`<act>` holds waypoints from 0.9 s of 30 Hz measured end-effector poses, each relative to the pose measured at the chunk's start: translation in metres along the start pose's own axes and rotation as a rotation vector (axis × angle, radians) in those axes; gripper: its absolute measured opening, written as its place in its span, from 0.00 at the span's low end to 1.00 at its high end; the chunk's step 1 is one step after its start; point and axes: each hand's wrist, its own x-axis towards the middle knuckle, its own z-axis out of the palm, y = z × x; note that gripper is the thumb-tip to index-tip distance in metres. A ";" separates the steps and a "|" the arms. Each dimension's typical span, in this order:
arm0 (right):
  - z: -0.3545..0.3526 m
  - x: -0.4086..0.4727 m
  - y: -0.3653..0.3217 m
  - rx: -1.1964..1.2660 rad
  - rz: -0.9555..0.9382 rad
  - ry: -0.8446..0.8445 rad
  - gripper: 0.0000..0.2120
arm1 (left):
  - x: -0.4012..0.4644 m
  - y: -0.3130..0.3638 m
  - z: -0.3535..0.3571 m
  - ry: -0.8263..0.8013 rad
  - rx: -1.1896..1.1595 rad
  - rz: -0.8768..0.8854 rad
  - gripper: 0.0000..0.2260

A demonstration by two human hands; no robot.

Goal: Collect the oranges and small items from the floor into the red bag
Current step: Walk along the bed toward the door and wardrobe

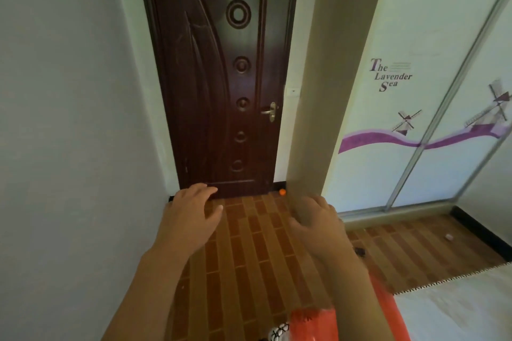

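Note:
One small orange (282,192) lies on the brick-pattern floor at the foot of the dark door, beside the wall corner. My left hand (191,212) is stretched forward with its fingers spread and nothing in it. My right hand (318,225) is also out in front, fingers apart and empty, a little blurred. The red bag (313,324) shows at the bottom edge under my right forearm, only partly in view. A small dark item (359,251) lies on the floor right of my right wrist, and a small pale item (448,236) lies farther right near the skirting.
A dark wooden door (221,77) closes the short passage ahead, with a grey wall on the left and a beige wall corner (315,119) on the right. Sliding wardrobe doors (415,119) stand at the right. A white mat or bed edge (457,304) fills the lower right.

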 end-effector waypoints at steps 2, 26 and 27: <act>0.005 0.024 -0.006 -0.003 -0.029 -0.021 0.23 | 0.018 -0.005 -0.005 0.003 0.012 -0.026 0.24; 0.014 0.237 -0.002 -0.069 0.307 0.195 0.33 | 0.352 0.006 0.063 -0.092 -0.151 0.317 0.22; 0.013 0.244 -0.005 -0.085 0.338 0.208 0.32 | 0.367 0.007 0.069 -0.117 -0.168 0.346 0.22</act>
